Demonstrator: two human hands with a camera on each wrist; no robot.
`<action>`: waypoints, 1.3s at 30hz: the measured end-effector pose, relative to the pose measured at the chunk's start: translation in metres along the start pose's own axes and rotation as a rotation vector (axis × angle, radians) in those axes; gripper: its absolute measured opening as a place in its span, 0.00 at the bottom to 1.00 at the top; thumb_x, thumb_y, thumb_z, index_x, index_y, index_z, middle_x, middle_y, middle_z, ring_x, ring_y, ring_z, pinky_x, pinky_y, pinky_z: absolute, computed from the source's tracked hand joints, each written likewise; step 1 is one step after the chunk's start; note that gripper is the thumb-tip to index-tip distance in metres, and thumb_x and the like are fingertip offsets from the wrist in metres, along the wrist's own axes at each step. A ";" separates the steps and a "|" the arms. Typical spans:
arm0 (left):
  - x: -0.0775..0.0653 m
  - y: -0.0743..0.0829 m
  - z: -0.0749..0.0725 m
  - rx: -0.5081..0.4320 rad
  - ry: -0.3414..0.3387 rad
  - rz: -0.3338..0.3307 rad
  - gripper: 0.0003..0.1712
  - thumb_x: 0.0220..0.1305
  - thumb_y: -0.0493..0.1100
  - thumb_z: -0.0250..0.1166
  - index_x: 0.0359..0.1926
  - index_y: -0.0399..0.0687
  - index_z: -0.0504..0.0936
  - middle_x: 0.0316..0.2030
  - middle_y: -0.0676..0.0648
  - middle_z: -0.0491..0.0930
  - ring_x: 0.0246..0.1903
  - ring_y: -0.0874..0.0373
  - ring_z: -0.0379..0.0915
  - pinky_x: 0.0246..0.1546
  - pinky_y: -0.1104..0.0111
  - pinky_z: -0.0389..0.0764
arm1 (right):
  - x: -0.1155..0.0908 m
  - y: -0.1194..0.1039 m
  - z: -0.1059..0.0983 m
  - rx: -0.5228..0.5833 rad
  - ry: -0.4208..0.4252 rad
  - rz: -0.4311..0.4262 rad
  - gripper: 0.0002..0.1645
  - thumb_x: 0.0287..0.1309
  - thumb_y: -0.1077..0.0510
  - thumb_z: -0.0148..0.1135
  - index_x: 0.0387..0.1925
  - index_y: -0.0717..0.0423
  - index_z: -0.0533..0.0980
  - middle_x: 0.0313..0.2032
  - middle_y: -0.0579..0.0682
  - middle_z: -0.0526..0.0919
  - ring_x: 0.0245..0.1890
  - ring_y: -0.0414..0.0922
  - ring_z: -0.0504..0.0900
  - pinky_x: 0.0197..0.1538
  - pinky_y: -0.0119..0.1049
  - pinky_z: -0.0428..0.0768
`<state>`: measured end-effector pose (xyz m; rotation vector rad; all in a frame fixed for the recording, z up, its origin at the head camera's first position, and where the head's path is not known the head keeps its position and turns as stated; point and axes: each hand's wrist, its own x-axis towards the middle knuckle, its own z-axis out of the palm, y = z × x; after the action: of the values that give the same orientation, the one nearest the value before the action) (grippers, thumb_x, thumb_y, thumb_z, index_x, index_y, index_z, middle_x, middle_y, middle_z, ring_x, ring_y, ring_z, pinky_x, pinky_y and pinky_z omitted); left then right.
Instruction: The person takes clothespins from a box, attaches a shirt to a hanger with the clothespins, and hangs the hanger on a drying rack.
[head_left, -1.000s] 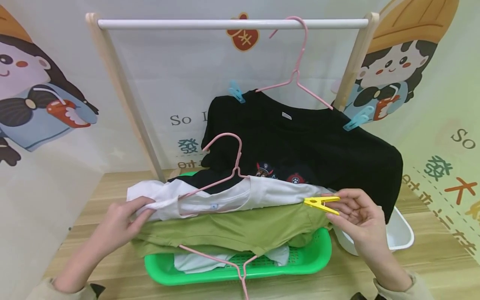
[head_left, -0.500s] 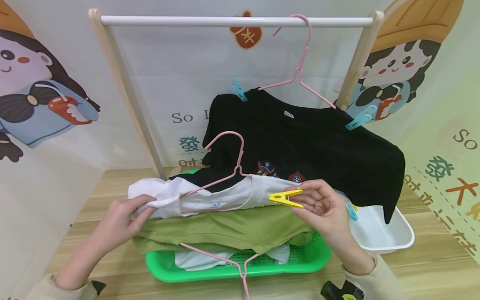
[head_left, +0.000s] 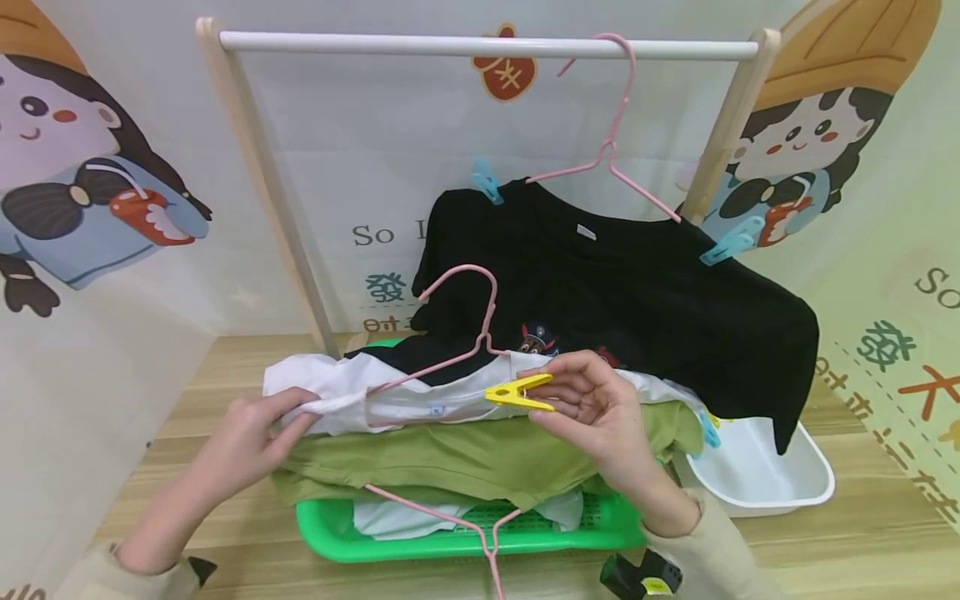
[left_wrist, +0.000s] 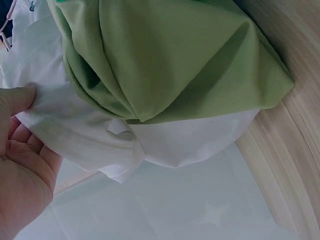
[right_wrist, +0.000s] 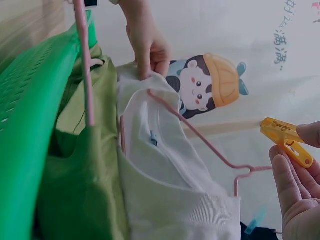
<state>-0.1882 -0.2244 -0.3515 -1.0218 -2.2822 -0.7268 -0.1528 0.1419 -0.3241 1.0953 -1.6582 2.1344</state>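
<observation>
My left hand [head_left: 258, 437] pinches the left shoulder of a white T-shirt [left_wrist: 85, 130] between thumb and fingers. A pink hanger [head_left: 487, 321] sits inside that shirt, its hook standing up out of the neckline. Between the thumb and fingers of my right hand [head_left: 596, 408] is a yellow clothespin [head_left: 517, 392], held in front of the white shirt's collar. In the right wrist view the clothespin [right_wrist: 285, 140] points toward the left hand's side. Directly in front of the white shirt lies a green garment [head_left: 450, 458] with a second pink hanger [head_left: 480, 527] in it.
A black T-shirt [head_left: 637, 300] hangs from the rack's white rod [head_left: 420, 43], with light blue clothespins [head_left: 733, 240] at its shoulders. Under the clothes is a green basket [head_left: 330, 537]. A white bin [head_left: 780, 492] stands at right, and a blue clothespin [head_left: 708, 429] shows near its rim.
My right hand has moved left with the yellow clothespin, from the white shirt's right side to near its collar. The left hand keeps its hold on the shoulder.
</observation>
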 end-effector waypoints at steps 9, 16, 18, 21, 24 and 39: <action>-0.003 0.001 -0.002 -0.014 -0.005 -0.010 0.02 0.56 0.34 0.66 0.31 0.38 0.80 0.21 0.55 0.78 0.16 0.75 0.59 0.16 0.81 0.65 | 0.024 0.010 0.030 -0.047 -0.069 0.071 0.22 0.52 0.68 0.66 0.45 0.75 0.68 0.44 0.59 0.82 0.42 0.45 0.82 0.45 0.38 0.80; -0.003 0.000 -0.003 -0.012 -0.014 -0.017 0.06 0.51 0.29 0.67 0.32 0.39 0.81 0.24 0.52 0.81 0.17 0.74 0.61 0.17 0.82 0.67 | 0.041 0.020 0.052 -0.005 -0.101 0.098 0.19 0.49 0.75 0.64 0.43 0.75 0.68 0.42 0.75 0.77 0.40 0.46 0.83 0.45 0.40 0.81; -0.003 0.001 -0.004 -0.011 -0.016 -0.021 0.07 0.51 0.29 0.67 0.32 0.40 0.81 0.23 0.52 0.81 0.17 0.74 0.61 0.17 0.82 0.66 | 0.046 0.020 0.059 -0.015 -0.111 0.103 0.19 0.47 0.78 0.63 0.43 0.75 0.69 0.42 0.73 0.78 0.40 0.48 0.83 0.44 0.41 0.81; -0.003 0.001 -0.005 -0.009 -0.017 -0.025 0.07 0.51 0.29 0.67 0.32 0.40 0.81 0.23 0.53 0.80 0.16 0.75 0.61 0.17 0.82 0.66 | 0.053 0.019 0.068 -0.047 -0.130 0.096 0.20 0.45 0.79 0.62 0.43 0.73 0.70 0.42 0.70 0.79 0.39 0.55 0.82 0.44 0.42 0.81; -0.003 0.002 -0.005 -0.007 -0.023 -0.029 0.07 0.51 0.28 0.66 0.33 0.40 0.81 0.22 0.53 0.79 0.16 0.75 0.60 0.17 0.82 0.66 | 0.060 0.019 0.075 -0.097 -0.153 0.062 0.20 0.44 0.79 0.64 0.42 0.72 0.71 0.40 0.67 0.79 0.38 0.58 0.82 0.43 0.42 0.81; 0.000 -0.001 -0.005 -0.025 -0.046 -0.014 0.14 0.43 0.24 0.67 0.31 0.43 0.81 0.24 0.52 0.80 0.17 0.74 0.60 0.17 0.80 0.66 | 0.099 0.037 0.107 -0.414 -0.329 -0.036 0.17 0.46 0.70 0.69 0.40 0.68 0.75 0.34 0.57 0.83 0.33 0.40 0.83 0.38 0.27 0.80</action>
<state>-0.1874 -0.2284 -0.3481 -1.0446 -2.3271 -0.7462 -0.1988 0.0070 -0.2759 1.3707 -2.0790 1.5424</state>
